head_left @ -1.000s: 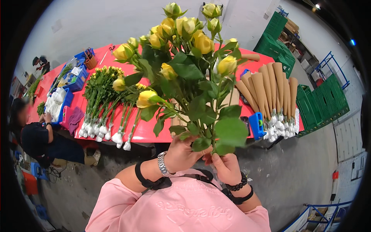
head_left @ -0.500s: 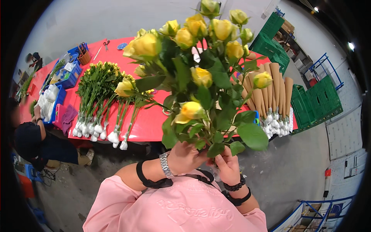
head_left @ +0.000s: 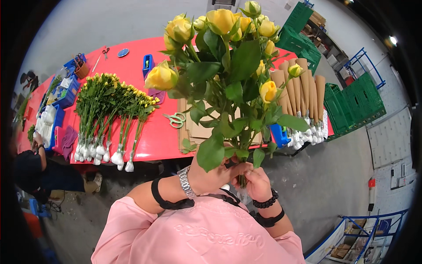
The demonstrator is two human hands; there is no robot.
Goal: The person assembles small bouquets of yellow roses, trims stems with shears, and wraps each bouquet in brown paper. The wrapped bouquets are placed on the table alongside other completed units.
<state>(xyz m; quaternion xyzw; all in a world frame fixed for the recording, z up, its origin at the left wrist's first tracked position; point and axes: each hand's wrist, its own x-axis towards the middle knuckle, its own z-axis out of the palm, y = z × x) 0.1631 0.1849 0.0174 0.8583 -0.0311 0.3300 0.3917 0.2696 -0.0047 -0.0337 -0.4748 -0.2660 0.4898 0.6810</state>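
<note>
Far-left worker: a person in dark clothing [head_left: 46,171], one arm reaching toward a blue crate [head_left: 60,121] of white bundles.
Rose bunches: here on the left of the red bench [head_left: 147,144] lie yellow-rose bunches [head_left: 97,112], white-bagged ends at the near edge; no paper on these, so they look part-prepared at most.
Scissors: green-handled scissors [head_left: 177,119] lie just left of the bouquet, on the bench.
Brown paper: flat sheets [head_left: 192,133] lie behind the bouquet, apparently unused.
Left hand: here's the left hand [head_left: 213,177], closed around the stems, leaves partly hiding its fingers.
Bouquet: the yellow rose bouquet [head_left: 235,91] stands upright above the bench's near edge, gathered but bare of paper; wrapping looks undone.
Right hand: and the right hand [head_left: 258,182], clamped on the lower stems, something clear and filmy below.
Paper cones: over on the right, brown cones [head_left: 304,90] with white-bagged ends, seemingly the finished ones.
Far right: green crates [head_left: 362,105] beyond the bench.
</note>
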